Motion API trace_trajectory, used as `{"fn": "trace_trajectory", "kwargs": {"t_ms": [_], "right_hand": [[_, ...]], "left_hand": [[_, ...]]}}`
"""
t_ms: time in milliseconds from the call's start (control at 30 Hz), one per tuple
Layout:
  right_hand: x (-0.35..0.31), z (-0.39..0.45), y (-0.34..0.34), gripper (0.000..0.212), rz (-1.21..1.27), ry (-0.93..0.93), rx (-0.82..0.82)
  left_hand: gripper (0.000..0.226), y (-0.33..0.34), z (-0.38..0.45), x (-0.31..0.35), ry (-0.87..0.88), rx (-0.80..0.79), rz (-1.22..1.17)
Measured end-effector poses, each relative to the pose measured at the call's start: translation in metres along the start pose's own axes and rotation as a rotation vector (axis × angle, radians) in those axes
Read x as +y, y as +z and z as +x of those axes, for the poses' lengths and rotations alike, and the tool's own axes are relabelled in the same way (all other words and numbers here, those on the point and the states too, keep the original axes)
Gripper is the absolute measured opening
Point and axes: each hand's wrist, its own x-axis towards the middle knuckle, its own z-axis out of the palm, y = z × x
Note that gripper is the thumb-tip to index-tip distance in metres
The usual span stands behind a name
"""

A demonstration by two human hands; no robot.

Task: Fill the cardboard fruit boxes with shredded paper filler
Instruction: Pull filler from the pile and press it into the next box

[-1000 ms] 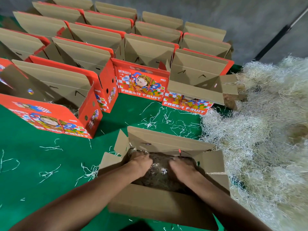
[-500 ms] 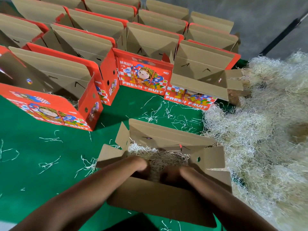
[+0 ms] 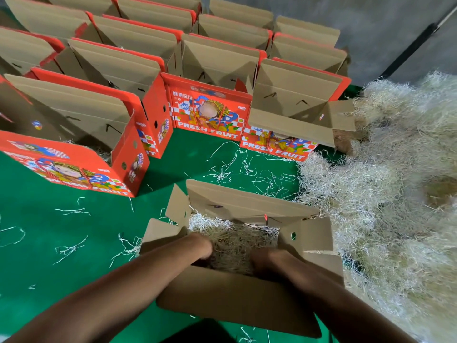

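Note:
An open cardboard fruit box (image 3: 235, 300) stands on the green floor right in front of me, its flaps spread outward. Pale shredded paper filler (image 3: 235, 236) covers its inside. Both my forearms reach down into it. My left hand (image 3: 201, 246) sinks into the filler at the box's near left. At the near right, my right hand (image 3: 265, 259) is down in it too. The box's near wall and the filler hide the fingers of both hands.
A big loose pile of shredded paper (image 3: 383, 206) lies along the right, touching the box. Several open red "FRESH FRUIT" boxes (image 3: 210, 112) stand in rows behind, and one (image 3: 66, 167) at the left holds some filler. Stray strands litter the green floor (image 3: 49, 243).
Both hands have slid from the middle of the filler toward the box's near wall and sunk lower. More filler at the far side shows uncovered.

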Motion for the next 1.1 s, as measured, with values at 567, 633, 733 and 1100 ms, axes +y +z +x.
{"fn": "trace_trajectory", "kwargs": {"t_ms": [567,633,733,1100], "right_hand": [[0.007,0.006,-0.023,0.037,0.009,0.176,0.286],[0.006,0.004,-0.029,0.033,-0.038,0.195,0.292],[-0.005,-0.001,-0.034,0.029,-0.118,0.244,0.429],[-0.006,0.008,-0.001,0.042,0.041,0.082,0.045]], "left_hand": [[0.047,-0.021,0.026,-0.003,-0.051,0.196,0.117],[0.039,-0.027,0.021,0.005,-0.064,0.202,0.127],[0.037,-0.027,0.013,0.019,-0.065,0.188,0.128],[0.056,0.000,0.026,0.008,0.024,-0.010,-0.056]]}}
